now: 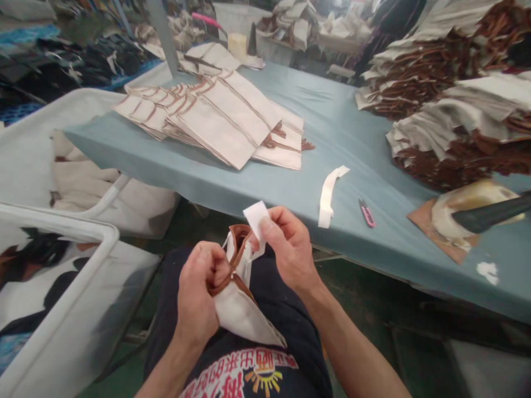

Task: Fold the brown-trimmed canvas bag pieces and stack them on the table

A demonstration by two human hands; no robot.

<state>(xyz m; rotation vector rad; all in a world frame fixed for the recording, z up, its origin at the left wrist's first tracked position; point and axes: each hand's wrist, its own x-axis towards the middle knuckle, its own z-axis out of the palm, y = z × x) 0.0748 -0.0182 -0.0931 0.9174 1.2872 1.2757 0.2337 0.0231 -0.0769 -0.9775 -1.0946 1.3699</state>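
My left hand (203, 287) is closed on the brown-trimmed edge of a cream cloth bag (243, 312), which hangs tilted over my lap. The bag's mouth is bunched and partly spread. Between the thumb and fingers of my right hand (286, 243) is a small white strip (255, 215), held right at the bag's brown edge; its lower end hangs beside the bag. On the table just beyond lie a curled white strip (327, 196) and pink-handled thread snips (366, 213).
Flat cream pieces with brown trim (228, 116) lie stacked on the blue-green table (282, 190). Tall piles of brown-edged cloth (460, 127) stand at right, behind a taped object with a black handle (485, 215). White bins (112, 237) holding cloth flank my left side.
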